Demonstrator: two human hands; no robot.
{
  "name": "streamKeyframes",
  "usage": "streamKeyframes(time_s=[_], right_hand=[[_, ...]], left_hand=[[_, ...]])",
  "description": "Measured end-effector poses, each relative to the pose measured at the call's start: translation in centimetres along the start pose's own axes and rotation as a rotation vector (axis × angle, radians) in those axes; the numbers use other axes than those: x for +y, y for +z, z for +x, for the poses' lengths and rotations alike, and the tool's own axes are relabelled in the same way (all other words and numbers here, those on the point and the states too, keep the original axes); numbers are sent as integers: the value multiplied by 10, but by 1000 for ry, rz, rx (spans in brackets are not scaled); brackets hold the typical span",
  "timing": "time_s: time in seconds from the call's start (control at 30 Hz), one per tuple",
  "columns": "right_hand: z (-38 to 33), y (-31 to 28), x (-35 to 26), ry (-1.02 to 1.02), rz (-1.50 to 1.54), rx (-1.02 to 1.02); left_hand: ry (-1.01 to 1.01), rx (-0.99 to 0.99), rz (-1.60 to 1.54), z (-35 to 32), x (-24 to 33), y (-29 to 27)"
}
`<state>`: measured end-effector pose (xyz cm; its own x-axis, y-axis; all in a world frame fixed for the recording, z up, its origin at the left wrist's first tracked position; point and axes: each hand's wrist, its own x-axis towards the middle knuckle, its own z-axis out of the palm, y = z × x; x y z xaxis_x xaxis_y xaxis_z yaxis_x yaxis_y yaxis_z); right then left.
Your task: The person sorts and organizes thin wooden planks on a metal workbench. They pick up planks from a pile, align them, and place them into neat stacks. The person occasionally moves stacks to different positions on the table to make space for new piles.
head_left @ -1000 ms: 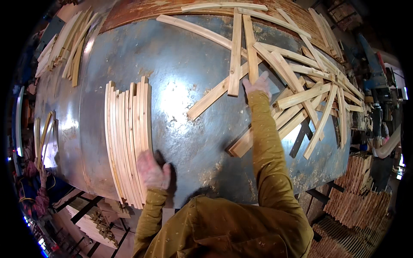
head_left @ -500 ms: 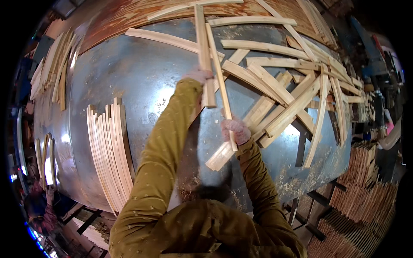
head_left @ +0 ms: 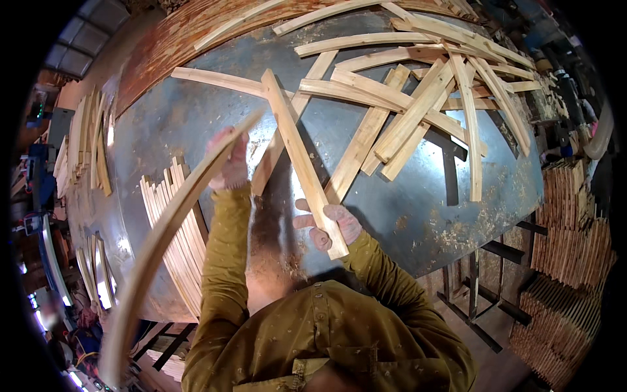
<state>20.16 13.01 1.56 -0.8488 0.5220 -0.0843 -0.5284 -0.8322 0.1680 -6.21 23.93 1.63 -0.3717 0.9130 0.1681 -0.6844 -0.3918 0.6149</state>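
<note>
My left hand (head_left: 228, 159) grips a wooden strip (head_left: 171, 219) raised above the table's left part. The strip slants from the table's middle down past the near left edge, its near end smeared by motion. In front of me, my right hand (head_left: 337, 226) is closed around the near end of a second wooden strip (head_left: 297, 144), which points away and a little left. Below the raised strip lies a row of wooden strips (head_left: 179, 251) set side by side, partly hidden by it. To the right, several loose strips (head_left: 415, 121) lie crossed in a heap.
The metal-topped table (head_left: 385, 242) carries sawdust and has a worn wooden board (head_left: 170, 49) along its far side. More strips (head_left: 88, 140) stand at the far left. A tall stack of wood pieces (head_left: 565, 228) is beyond the right edge, near a black metal frame (head_left: 486, 307).
My left hand has moved left and swung its strip around toward the near left. My right hand has come slightly nearer and left; its strip now leans left. The view has shifted.
</note>
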Motion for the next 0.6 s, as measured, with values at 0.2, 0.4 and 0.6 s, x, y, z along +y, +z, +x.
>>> streamKeyframes(time_s=[0.2,0.4,0.6], right_hand=[[13,22,32,-64,-109,223],[1,-12,49,169,-466,163],[3,27,65,91,-1607,594]], left_hand=[[554,-479,1886,57,27,-72],[-338,-211,1827,-44,-16,-72],[-847,531,473,-156,43,52]])
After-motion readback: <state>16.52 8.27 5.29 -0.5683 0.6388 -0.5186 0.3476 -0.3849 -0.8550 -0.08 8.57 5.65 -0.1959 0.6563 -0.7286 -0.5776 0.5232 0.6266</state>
